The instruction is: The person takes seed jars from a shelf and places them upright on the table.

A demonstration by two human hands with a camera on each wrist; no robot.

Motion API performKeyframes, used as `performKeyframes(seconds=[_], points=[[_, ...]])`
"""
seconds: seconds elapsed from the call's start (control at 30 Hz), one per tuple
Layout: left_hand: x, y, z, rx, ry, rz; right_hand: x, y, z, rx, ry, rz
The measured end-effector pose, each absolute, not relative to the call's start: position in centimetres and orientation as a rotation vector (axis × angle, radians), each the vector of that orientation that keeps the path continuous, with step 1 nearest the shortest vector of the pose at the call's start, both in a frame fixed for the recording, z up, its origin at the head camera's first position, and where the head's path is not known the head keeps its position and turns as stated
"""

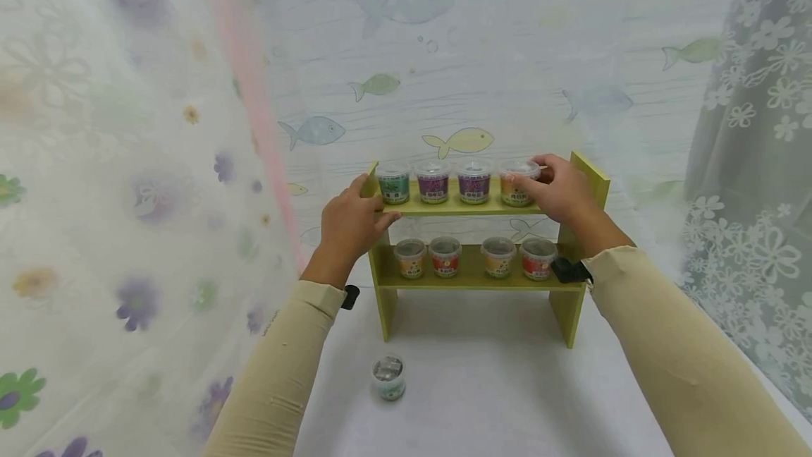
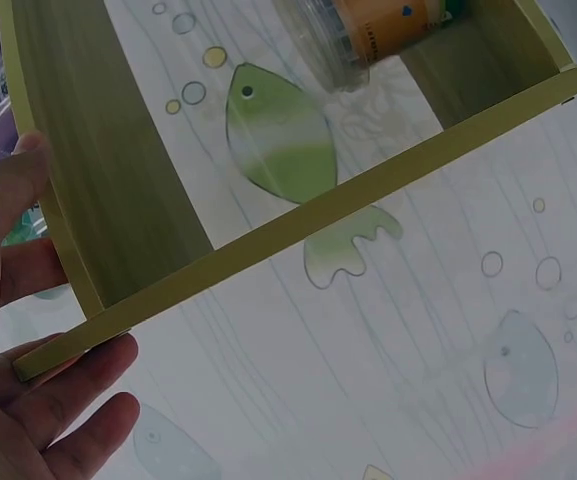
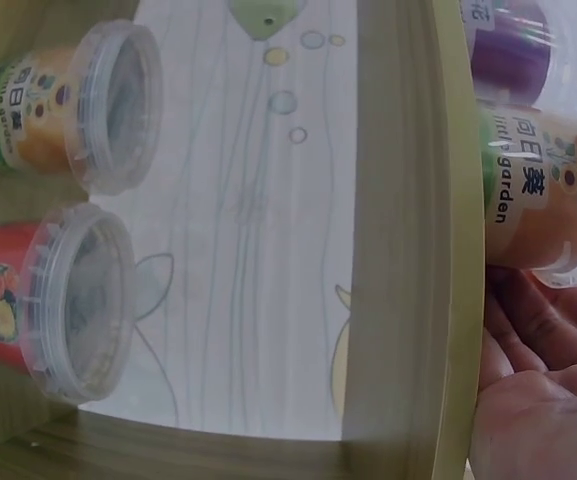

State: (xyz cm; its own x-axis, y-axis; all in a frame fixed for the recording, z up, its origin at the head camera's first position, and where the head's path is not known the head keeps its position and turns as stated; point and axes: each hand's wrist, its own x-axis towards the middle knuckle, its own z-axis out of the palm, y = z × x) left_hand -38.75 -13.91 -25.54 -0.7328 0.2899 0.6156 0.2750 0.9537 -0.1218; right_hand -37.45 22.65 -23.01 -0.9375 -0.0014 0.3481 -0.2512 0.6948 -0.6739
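Observation:
My left hand [image 1: 352, 221] grips the upper left corner of a yellow-green two-tier shelf [image 1: 574, 316]; in the left wrist view its fingers [image 2: 78, 390] lie around the side board's edge. At the right end of the top tier, my right hand [image 1: 558, 189] holds an orange-labelled lidded plastic cup [image 1: 511, 192] between thumb and fingers. The right wrist view shows that orange cup [image 3: 538, 190] against the palm side. Left of it on the top tier stand two purple-labelled cups [image 1: 474, 183] and a green-labelled cup [image 1: 393, 185] beside my left hand.
Orange-labelled [image 1: 410, 259] and red-labelled cups [image 1: 445, 257] alternate on the lower tier, with a wider gap in the middle. Another lidded cup [image 1: 389, 377] sits on the white tabletop [image 1: 482, 393] in front of the shelf. Patterned curtains [image 1: 158, 231] hang behind and at both sides.

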Motion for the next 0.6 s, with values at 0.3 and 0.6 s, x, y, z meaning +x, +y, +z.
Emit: performKeyframes(seconds=[0.3,0.6], points=[[-38.7,-14.0,-25.5,-0.394,-2.411,0.021,-36.8,22.7,-23.1,0.231,-2.525,0.978],[-38.3,-13.9,-25.5,-0.391,-2.440,-0.011,-35.7,22.9,-22.9,0.237,-2.532,1.005]])
